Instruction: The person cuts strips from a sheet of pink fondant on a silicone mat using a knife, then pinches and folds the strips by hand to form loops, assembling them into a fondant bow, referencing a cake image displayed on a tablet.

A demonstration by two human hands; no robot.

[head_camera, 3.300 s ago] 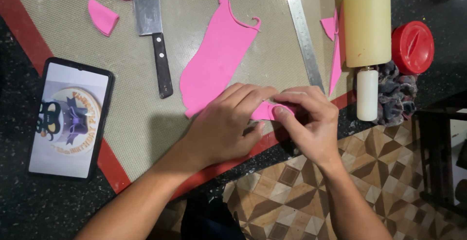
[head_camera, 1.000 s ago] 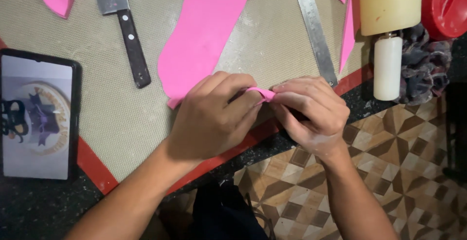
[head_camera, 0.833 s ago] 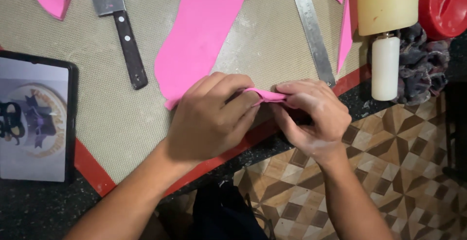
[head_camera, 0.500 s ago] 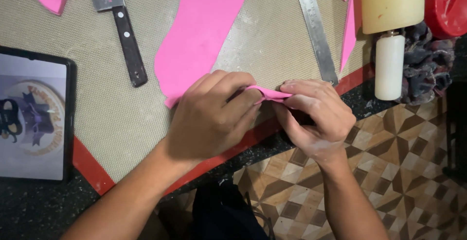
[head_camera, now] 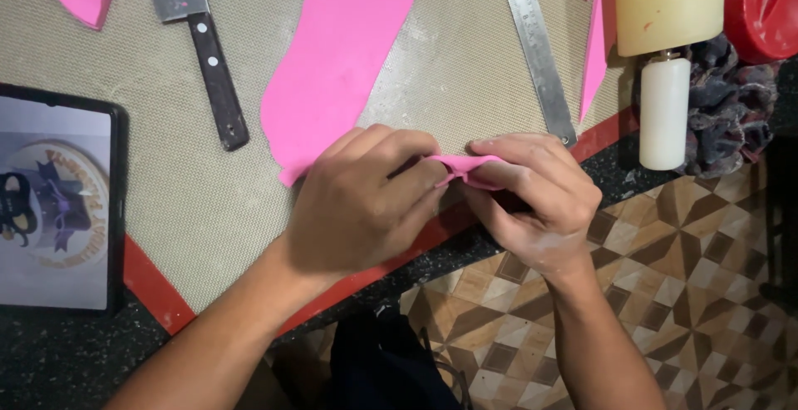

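- My left hand (head_camera: 362,198) and my right hand (head_camera: 532,194) meet at the near edge of the beige woven work mat with a red border (head_camera: 465,69). Both are closed in a pinch on the small folded strip of soft pink modelling paste (head_camera: 467,166).
- The strip lies directly between the two hands, raised just above the mat edge. Its long axis runs left to right, from one set of fingertips to the other. Neither hand is nearer; each grips one end.
- Just beyond my left hand, flat on the mat, lies the large rolled sheet of pink paste (head_camera: 337,61). Its long axis runs away from me, its near tip touching or passing under my left knuckles.
- Left of that sheet, on the mat: a steel cleaver with a black riveted handle (head_camera: 199,44).
- Right of the sheet, on the mat: a long steel ruler (head_camera: 539,53), then a cream rolling pin with a white handle (head_camera: 665,53) at the mat's right edge.
- Off the mat's left edge: a black-framed tablet showing a cake picture (head_camera: 54,206).
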